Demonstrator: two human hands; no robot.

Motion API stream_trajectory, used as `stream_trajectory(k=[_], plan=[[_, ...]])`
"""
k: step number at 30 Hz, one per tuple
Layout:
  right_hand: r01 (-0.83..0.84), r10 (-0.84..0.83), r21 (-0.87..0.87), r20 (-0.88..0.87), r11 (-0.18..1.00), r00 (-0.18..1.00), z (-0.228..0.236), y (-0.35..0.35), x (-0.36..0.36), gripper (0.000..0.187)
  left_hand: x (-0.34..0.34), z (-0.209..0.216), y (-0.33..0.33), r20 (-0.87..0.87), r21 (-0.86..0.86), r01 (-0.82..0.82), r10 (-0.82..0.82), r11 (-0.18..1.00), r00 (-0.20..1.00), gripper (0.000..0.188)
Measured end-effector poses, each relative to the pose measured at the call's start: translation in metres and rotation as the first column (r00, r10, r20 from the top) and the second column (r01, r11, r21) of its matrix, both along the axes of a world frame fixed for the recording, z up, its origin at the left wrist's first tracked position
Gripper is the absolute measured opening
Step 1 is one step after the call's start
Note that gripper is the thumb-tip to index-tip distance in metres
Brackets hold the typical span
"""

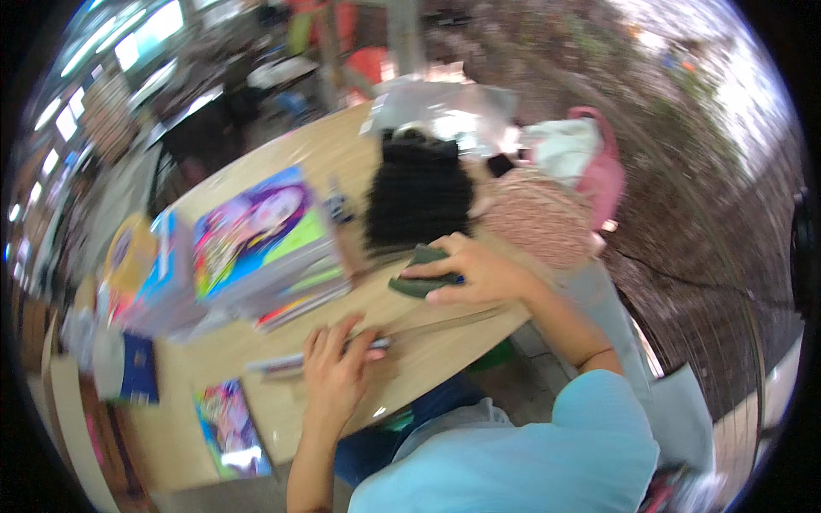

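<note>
Nearest me, the left hand [338, 363] rests over a slender pale tool [278, 365] on the table [184, 432]; blur means I can't tell whether its curled fingers grip or merely cover it. Farther on, I have the right hand [470, 269] closed around a dark green piece [414, 285], thumb on the near side, fingers over the top. The piece pokes out left of the fingertips, just in front of a black fuzzy item [419, 192]. I judge this as a holding-and-handling step; the next move calls for steady pressure on that piece. A clear plastic bag [440, 107] lies beyond.
</note>
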State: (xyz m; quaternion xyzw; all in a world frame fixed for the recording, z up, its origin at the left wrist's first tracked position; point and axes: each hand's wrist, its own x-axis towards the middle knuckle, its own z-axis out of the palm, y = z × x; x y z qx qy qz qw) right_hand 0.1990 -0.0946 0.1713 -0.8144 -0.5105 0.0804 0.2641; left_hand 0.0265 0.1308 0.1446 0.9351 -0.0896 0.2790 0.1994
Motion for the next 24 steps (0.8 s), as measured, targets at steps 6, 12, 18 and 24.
stream_trajectory(k=[6,12,18,24], plan=[[-0.260,0.508,0.438,-0.692,0.860,0.514,-0.024,0.059,0.039,0.048,-0.021,0.003,0.022,0.044,-0.064,-0.277,0.280,0.959,0.959,0.023],[-0.579,0.569,0.197,-0.585,0.791,0.578,-0.007,0.087,0.032,0.054,-0.023,-0.004,0.024,0.063,-0.101,-0.298,0.305,0.949,0.950,0.019],[-0.227,0.526,0.505,-0.849,0.833,0.040,-0.044,0.078,0.042,0.059,-0.029,-0.006,0.026,0.124,-0.073,-0.423,0.429,0.903,0.895,0.030],[-0.196,0.535,0.531,-0.844,0.825,-0.033,-0.030,0.099,0.019,0.058,-0.042,-0.017,0.044,0.143,-0.294,-0.478,0.533,0.828,0.834,0.044]])
